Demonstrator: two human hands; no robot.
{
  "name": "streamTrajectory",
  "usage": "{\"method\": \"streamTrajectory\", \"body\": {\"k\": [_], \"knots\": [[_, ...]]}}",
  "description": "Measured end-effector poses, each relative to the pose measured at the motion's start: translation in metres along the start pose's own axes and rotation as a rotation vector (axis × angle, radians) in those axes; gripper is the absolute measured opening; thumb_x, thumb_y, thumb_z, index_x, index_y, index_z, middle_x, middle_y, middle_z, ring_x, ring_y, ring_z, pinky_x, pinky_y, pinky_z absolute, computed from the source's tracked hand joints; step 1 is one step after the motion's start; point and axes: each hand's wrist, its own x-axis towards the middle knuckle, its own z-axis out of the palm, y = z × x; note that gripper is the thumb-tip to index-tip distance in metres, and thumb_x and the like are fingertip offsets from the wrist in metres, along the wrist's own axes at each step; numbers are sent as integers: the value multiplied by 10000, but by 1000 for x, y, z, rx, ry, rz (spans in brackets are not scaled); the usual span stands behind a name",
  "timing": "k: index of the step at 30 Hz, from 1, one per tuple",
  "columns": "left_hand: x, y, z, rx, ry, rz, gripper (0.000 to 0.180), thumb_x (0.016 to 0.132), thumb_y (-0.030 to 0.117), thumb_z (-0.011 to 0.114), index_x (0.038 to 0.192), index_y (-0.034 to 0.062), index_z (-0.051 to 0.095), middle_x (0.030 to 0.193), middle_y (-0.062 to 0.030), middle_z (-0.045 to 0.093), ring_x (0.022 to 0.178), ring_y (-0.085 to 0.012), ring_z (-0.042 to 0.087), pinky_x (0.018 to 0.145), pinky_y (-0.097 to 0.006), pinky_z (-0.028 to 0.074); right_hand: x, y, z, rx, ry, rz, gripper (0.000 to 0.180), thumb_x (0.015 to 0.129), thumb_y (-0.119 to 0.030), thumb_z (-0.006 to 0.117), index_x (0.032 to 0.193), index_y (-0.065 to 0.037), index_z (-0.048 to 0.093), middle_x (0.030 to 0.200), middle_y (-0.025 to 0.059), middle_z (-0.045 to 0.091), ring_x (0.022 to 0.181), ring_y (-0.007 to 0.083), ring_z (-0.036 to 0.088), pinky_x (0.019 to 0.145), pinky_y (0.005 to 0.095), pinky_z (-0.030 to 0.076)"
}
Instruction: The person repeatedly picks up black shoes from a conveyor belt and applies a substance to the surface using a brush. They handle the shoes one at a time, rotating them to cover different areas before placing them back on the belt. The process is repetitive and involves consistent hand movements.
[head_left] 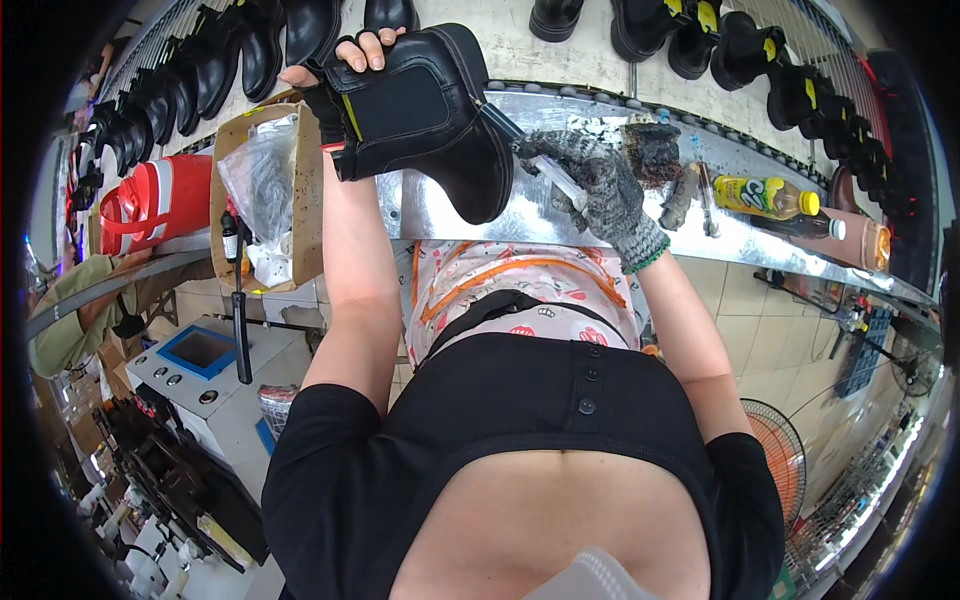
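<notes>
My left hand (366, 50) holds up a black ankle boot (462, 130) with an elastic side panel, its fingers wrapped over the shaft near the opening. The boot lies on its side in the air, sole edge toward my right hand. A grey knit glove covers my right hand (608, 180), which is closed on a slim brush-like tool (502, 122) with a dark shaft and a whitish end. The tool's tip meets the boot near the sole edge; its exact kind is unclear. Beyond the glove sits a dark, crusted block (652, 152) on the metal bench (540, 220).
A cardboard box (228, 190) with plastic bags stands left, beside a red jug (150, 205). Right lie a grey rag-like piece (680, 196), a yellow-labelled bottle (765, 197) and another bottle (815, 226). Black boots (745, 50) line the conveyor (590, 75) behind the bench.
</notes>
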Motion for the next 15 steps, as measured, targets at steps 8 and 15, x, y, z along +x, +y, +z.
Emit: {"method": "streamTrajectory", "body": {"k": [8, 15], "knots": [[-9, 5, -3, 94, 91, 33, 703, 811, 727, 399, 907, 60, 600, 857, -87, 578, 993, -261, 488, 1001, -401, 283, -13, 12, 1, 118, -99, 74, 505, 690, -50, 581, 1182, -166, 600, 1016, 123, 656, 881, 318, 621, 788, 374, 496], [-16, 5, -1, 331, 284, 78, 687, 815, 712, 412, 911, 57, 595, 856, -89, 579, 978, -261, 497, 980, -396, 301, -29, 22, 3, 221, -154, 182, 502, 694, -53, 582, 1189, -134, 593, 1016, 91, 665, 910, 259, 634, 814, 338, 493]]}}
